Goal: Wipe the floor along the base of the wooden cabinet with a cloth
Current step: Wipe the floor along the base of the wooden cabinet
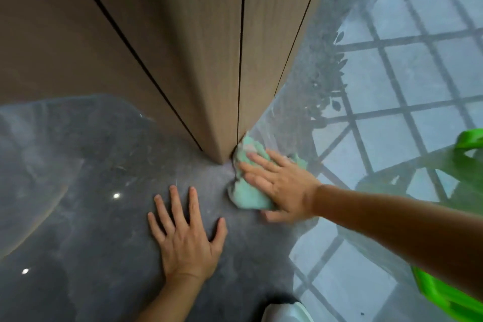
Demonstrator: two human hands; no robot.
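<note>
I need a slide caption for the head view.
Right hand presses green cloth to floor at cabinet corner; left hand rests flat.

Single head view, steeply downward, close above floor (99, 230)

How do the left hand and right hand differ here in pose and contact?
The left hand lies on bare floor; the right hand presses on the green cloth. The left hand's fingers are spread wide; the right hand's lie closer together. The right hand is nearer the cabinet corner than the left hand. Both are open, palms down.
</note>
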